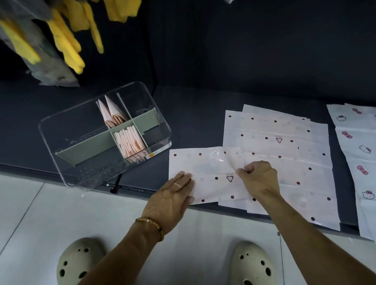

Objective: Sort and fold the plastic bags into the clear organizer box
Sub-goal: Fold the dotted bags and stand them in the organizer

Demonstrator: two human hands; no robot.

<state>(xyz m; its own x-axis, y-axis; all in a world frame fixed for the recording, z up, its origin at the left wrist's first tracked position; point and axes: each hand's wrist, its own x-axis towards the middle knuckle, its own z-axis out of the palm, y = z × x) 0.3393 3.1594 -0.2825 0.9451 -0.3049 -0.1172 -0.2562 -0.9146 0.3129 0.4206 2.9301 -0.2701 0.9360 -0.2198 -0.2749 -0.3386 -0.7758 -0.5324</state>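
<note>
The left hand [175, 194] lies flat, fingers straight, pressing the near-left corner of a dotted bag [208, 174]; the right hand [257, 177] pinches that bag near its middle, lifting a wrinkle. To fold well, keep the left palm anchoring while the right draws the film taut, then crease along an existing line. The stack [285, 145] lies beyond the right hand, the box [76, 174] beyond the left. Right fingertips are tucked under; the cat-print bags [369, 149] run off frame.
</note>
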